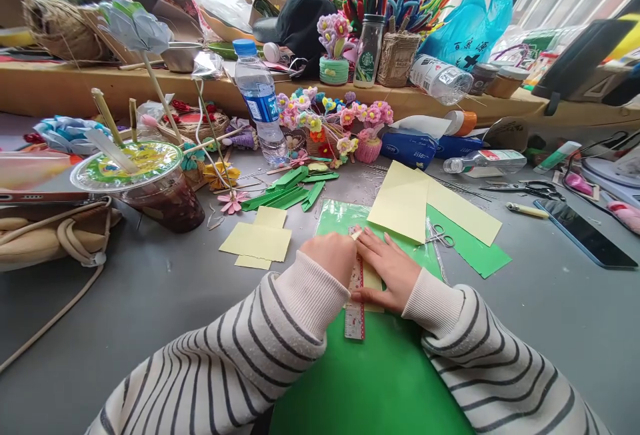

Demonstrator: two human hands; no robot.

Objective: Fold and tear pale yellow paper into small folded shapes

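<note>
A ruler (355, 322) with red edges lies lengthwise on a green sheet (370, 382). Under and beside it is a piece of pale yellow paper (372, 280). My right hand (391, 270) lies spread over the yellow paper at the ruler's right side, its fingers stretched out. At the ruler's left, my left hand (330, 255) is closed, and a bit of yellow paper shows by its fingers; what it grips is hidden. Larger yellow sheets (401, 202) rest just beyond my right hand, next to small silver scissors (443, 236).
Cut yellow pieces (257, 242) and folded green strips (285, 192) lie at the left. A drink cup (165, 195) and water bottle (260, 108) stand behind. A phone (585, 232) and black scissors (530, 188) lie at the right. Crafts line the shelf (300, 98).
</note>
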